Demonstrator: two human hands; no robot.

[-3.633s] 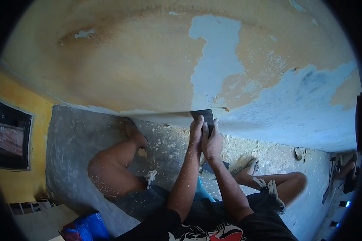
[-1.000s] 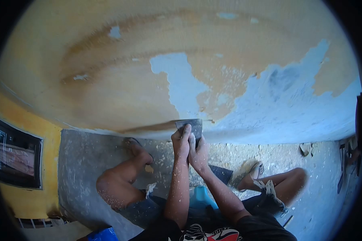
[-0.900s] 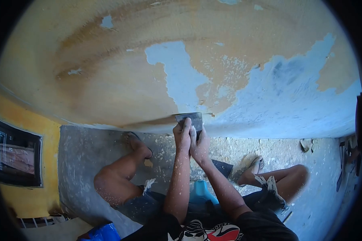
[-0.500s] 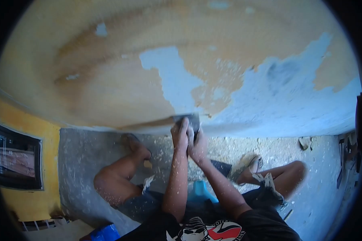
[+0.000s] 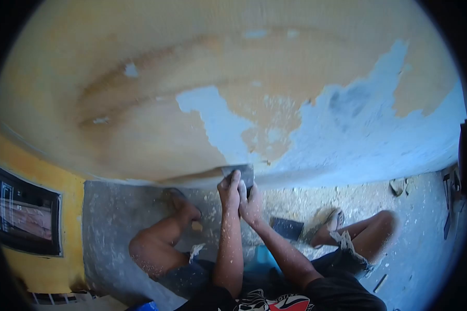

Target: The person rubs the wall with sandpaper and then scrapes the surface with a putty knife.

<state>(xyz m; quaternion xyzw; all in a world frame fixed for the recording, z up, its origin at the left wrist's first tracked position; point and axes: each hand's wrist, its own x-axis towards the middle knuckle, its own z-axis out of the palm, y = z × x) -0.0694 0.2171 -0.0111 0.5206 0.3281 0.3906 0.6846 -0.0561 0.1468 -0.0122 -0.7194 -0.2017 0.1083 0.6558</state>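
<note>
Both of them, our left hand (image 5: 229, 193) and our right hand (image 5: 252, 205), are pressed together and closed around a scraper (image 5: 243, 174). Its dark blade lies against the foot of the wall (image 5: 155, 129), just above the floor (image 5: 306, 199) littered with paint chips.

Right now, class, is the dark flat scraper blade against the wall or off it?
Against it: the dark flat scraper blade meets the peeling yellow wall, left hand and right hand gripping it.
</note>
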